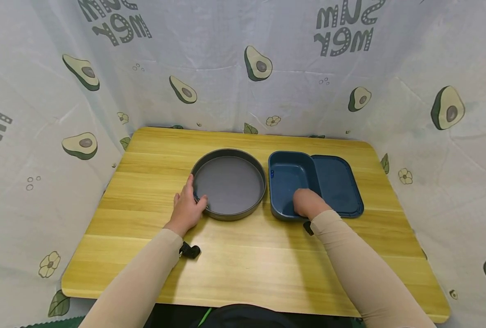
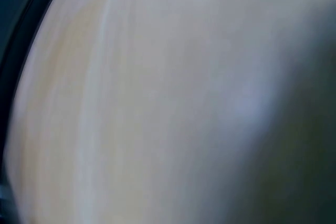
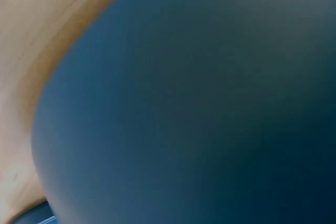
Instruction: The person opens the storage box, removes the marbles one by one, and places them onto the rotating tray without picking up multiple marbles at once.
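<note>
Head view: the left hand (image 1: 187, 210) has its fingers extended and spread, touching the left rim of a round grey pan (image 1: 228, 184), the thumb over the edge. The right hand (image 1: 309, 203) reaches down inside the blue container (image 1: 284, 189); its fingers are hidden, so I cannot tell if they grasp something. Small blue object (image 1: 272, 174) is in this container, at the left wall. The blue lid (image 1: 338, 184) lies just right of it, on the wooden table (image 1: 234, 264).
</note>
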